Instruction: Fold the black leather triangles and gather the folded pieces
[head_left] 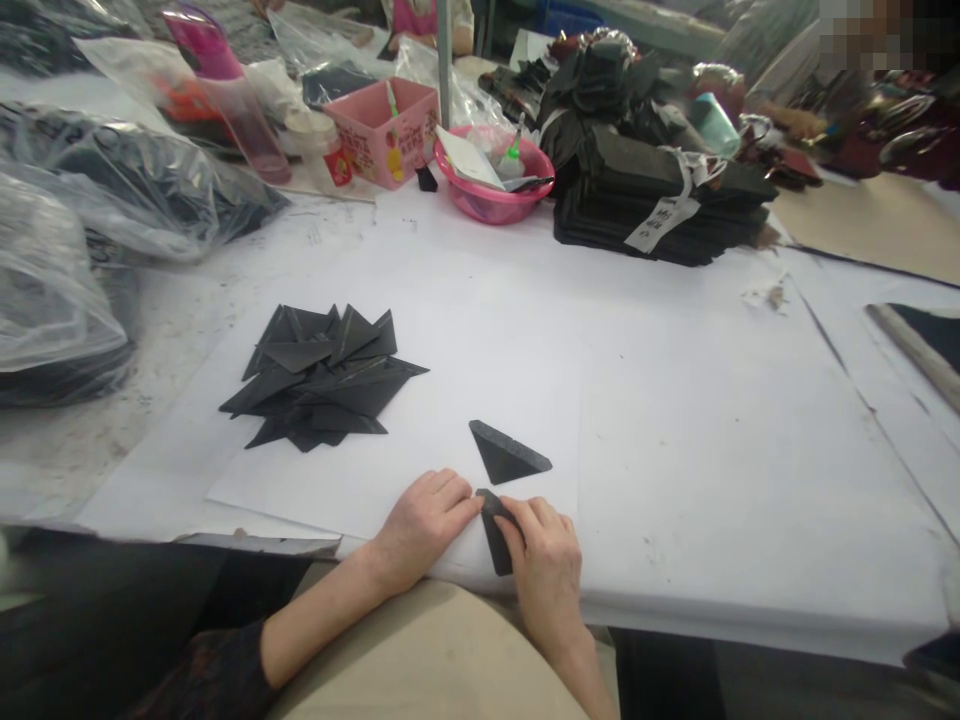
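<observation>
Near the front edge of the white-covered table, a black triangular piece [495, 540] lies partly under my right hand [551, 550]. The right thumb and fingers are closed on its upper edge. My left hand [435, 520] has its fingers curled together, and the thumb and fingertip touch the same piece's upper left corner. Just beyond the hands rests a second black triangular piece [506, 455], with a greyer strip along its upper edge. A loose heap of similar black pieces [330, 385] lies farther left on the white paper.
Behind stand a pink basin [495, 205] with small items, a pink box [382, 140] and a pink bottle [240, 115]. A tagged stack of black pieces [600, 205] is at the back right. Plastic-wrapped bundles [60, 270] line the left side. Other people sit across the table.
</observation>
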